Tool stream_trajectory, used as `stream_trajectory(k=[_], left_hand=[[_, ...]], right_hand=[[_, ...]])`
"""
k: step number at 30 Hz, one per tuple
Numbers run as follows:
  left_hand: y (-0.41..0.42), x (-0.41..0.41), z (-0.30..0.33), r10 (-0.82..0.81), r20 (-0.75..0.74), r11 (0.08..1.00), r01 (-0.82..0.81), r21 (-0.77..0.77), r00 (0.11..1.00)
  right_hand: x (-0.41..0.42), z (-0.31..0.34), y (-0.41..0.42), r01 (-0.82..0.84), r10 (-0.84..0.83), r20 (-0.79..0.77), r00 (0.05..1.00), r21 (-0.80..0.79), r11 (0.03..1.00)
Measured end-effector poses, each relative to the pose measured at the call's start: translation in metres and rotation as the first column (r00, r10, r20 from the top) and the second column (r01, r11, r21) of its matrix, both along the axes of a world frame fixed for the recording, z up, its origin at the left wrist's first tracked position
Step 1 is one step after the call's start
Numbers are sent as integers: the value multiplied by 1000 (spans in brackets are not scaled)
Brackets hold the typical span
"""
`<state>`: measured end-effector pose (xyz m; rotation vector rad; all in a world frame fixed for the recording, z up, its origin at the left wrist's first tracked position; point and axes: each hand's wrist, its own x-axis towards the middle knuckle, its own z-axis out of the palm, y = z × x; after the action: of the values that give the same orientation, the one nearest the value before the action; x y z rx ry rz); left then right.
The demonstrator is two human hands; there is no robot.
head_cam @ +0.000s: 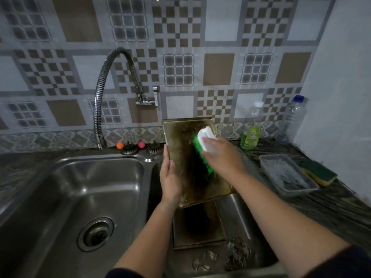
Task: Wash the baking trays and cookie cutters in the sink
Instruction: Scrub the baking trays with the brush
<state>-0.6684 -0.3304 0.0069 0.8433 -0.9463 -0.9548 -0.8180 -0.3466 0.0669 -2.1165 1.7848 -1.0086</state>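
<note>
Baking tray [186, 157] | tilted, dark-stained | scrub brush [204, 146] bristles on it

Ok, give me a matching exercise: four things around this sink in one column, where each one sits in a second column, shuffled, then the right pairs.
Things:
1. scrub brush
2. sponge
3. cookie cutters
4. soap bottle

Places:
A. standing on the counter by the tiled wall
B. gripped by the right hand, bristles on the upright baking tray
C. lying at the bottom of the right sink basin
D. on the counter, against the grey plastic tray

Pairs: 1-B, 2-D, 3-C, 4-A
</note>
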Motion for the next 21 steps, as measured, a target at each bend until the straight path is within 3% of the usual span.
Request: stream_trajectory(k=[4, 6, 8, 12, 16, 18, 21], left_hand=[[16, -20, 5, -66, 345, 994, 93, -62, 936], [23, -28, 3, -38, 538, 992, 98, -83, 842], [27, -30, -1, -25, 638, 988, 118, -104, 770], [34, -29, -9, -29, 801, 989, 132, -63, 598], [33, -29, -9, 29, 868, 983, 143, -115, 495], [33, -30, -8, -11, 875, 978, 186, -91, 484], [29, -29, -10, -118, 819, 966, 255, -36, 562]], right_hand=[[18, 19, -6, 62, -70, 283, 956, 36, 997], [29, 25, -2, 60, -112, 480, 870, 123, 991], [29, 29, -1, 53, -153, 627, 764, 175, 983], [14, 30, -2, 14, -205, 652, 730, 285, 958], [5, 20, -1, -6, -192, 665, 721, 284, 959], [-1, 18, -1, 13, -174, 688, 705, 233, 972], [-15, 20, -1, 12, -143, 706, 694, 187, 982]])
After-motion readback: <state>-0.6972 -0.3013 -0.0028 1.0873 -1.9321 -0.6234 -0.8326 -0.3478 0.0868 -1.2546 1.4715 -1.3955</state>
